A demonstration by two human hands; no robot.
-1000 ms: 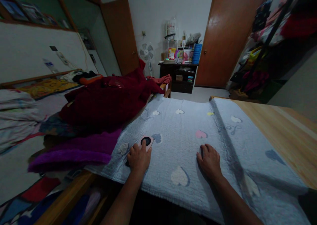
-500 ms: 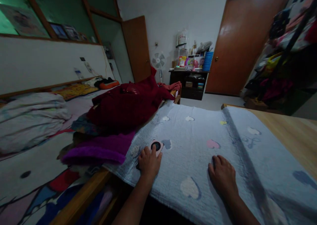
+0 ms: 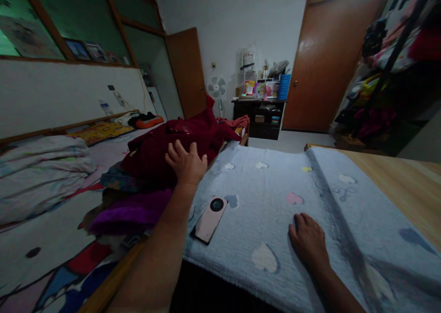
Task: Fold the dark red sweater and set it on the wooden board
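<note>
My left hand reaches out with spread fingers, empty, in front of a dark red garment; whether it touches the fabric I cannot tell. Below and right of it, a pale pink smartphone lies face down, its round black camera ring upward, on a light blue quilted cover with heart patterns. My right hand rests on that cover, its fingers loosely bent and thumb apart, with nothing seen in it. A purple fuzzy cloth lies left of my left forearm.
To the left is a bed with a printed sheet and a bunched quilt. Bare wooden tabletop shows at the right. A fan and a dark cabinet stand at the back. Clothes hang at far right.
My left hand has let go of the smartphone and moved up and left to the red garment, its fingers spreading. The smartphone stays on the cover. My right hand rests as before.
</note>
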